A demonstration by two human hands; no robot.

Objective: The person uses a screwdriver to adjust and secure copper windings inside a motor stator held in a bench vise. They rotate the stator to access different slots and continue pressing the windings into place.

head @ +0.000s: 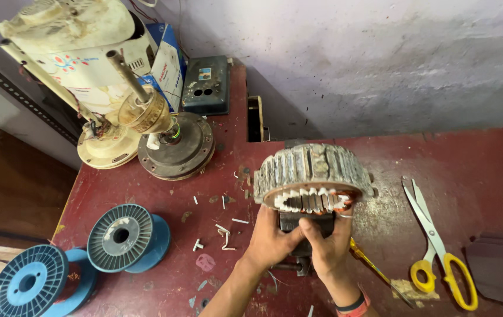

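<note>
A round, slotted metal stator core point(310, 170) with copper windings and white insulation strips along its lower inner edge stands tilted on a small dark stand point(298, 226) at the middle of the dark red table point(469, 158). My left hand point(270, 240) and my right hand point(328, 246) are pressed together just below the core, fingers reaching up to its lower rim and the white strips. A red and black band sits on my right wrist.
Yellow-handled scissors point(439, 246) lie to the right, a yellow-handled tool point(375, 267) beside my right hand. Two blue wire spools point(125, 238) point(34, 282) sit front left. Fan motor parts point(172, 144), a cream fan housing point(75, 41) and a grey box point(207, 85) stand at back left.
</note>
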